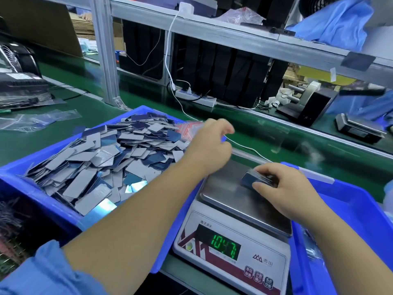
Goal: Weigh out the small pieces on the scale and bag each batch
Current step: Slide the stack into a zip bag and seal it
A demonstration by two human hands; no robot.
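A white digital scale (231, 250) stands before me with a steel pan (229, 194) and green digits reading 104.7. My right hand (282, 188) grips a small stack of dark flat pieces (253, 179) resting on the pan. To the left, a blue bin (40, 194) is heaped with grey and blue flat pieces (102, 158). My left hand (209, 143) reaches over the bin's far right corner, fingers loosely curled, holding nothing I can see. A bundle of small red-edged bags (189, 128) lies just beyond that hand.
A second blue bin (350, 213) sits at the right, behind and beside the scale. A white cable (248, 147) runs across the green belt (276, 133). Clear bags (36, 120) lie at the left. Another scale (359, 128) and a black device (306, 107) stand at the far right.
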